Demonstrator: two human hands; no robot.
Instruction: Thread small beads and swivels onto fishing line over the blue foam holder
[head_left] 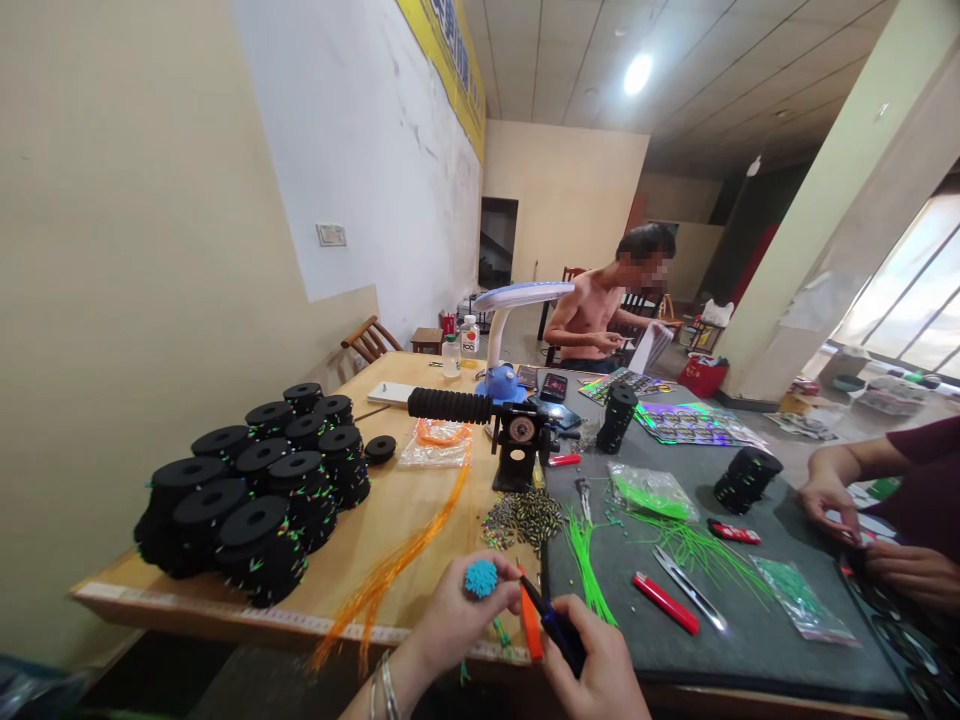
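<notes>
Set out on a wide wooden worktop (pixel 356 545), covered to the right by a grey mat (pixel 757 650). Crowded at far left with stacks of black spools (pixel 255 525), flecked with bright colours. Backed by a white-and-blue lamp (pixel 525 295), with a black device (pixel 517 450) standing just in front. Strewn with orange strands (pixel 409 550) left of the hands and a bunch of green strands (pixel 589 560) on the mat. At the near edge, gripping a dark blue-handled tool (pixel 559 635) in the right hand (pixel 596 660), tip near the left fingertips, contact impossible to tell. Closing the left hand (pixel 457 612) about a turquoise cluster (pixel 481 578), rounded end facing up. Beyond both hands, heaped with tiny metallic beads (pixel 525 515).
</notes>
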